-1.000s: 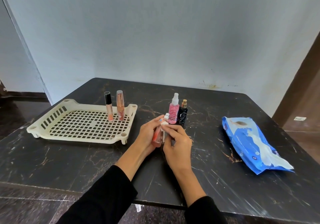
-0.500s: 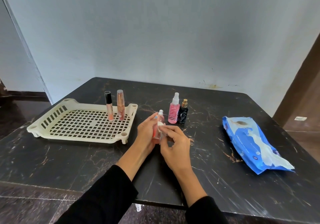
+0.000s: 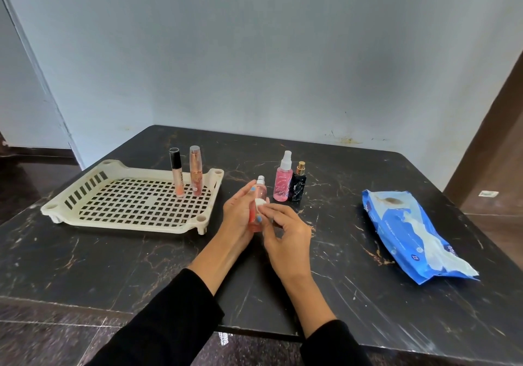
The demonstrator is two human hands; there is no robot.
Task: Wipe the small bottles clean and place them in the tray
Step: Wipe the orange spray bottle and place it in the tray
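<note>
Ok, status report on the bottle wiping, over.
Left hand holds orange bottle upright; right hand presses white wipe on it. Two tubes in tray; pink bottle, black bottle waiting. Path clear.

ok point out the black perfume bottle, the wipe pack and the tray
black perfume bottle (image 3: 297, 188), head view, on its body
wipe pack (image 3: 407, 224), head view, on its blue front
tray (image 3: 135, 224), head view, on its near rim

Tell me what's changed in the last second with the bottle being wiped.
The left hand has tipped the bottle from a slant to nearly upright, its cap now clear above the fingers. The right hand has slid the wipe from the cap down onto the body. Both grips held. Tray, its two tubes, the two standing bottles and the wipes pack haven't moved.
</note>
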